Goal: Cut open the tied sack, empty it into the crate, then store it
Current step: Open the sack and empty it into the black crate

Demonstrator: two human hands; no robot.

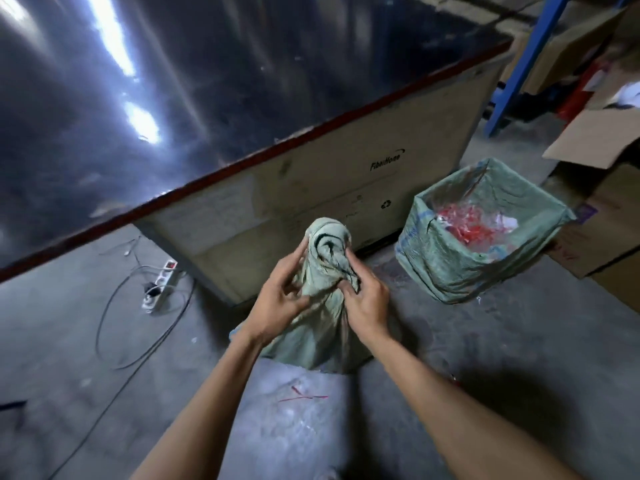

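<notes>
A pale green woven sack (313,337) stands on the concrete floor in front of me, its neck bunched and bound with black cord (334,252). My left hand (280,299) grips the left side of the neck. My right hand (367,299) pinches the cord and neck from the right. No cutting tool is visible in either hand. To the right stands a crate lined with a green sack (450,268), open at the top, with red and clear plastic scraps (467,225) inside.
A large table with a shiny black top (207,81) and a cardboard front panel (311,206) stands just behind the sack. A power strip (161,284) with cables lies on the floor at left. Cardboard boxes (602,216) and a blue rack leg (519,64) are at right.
</notes>
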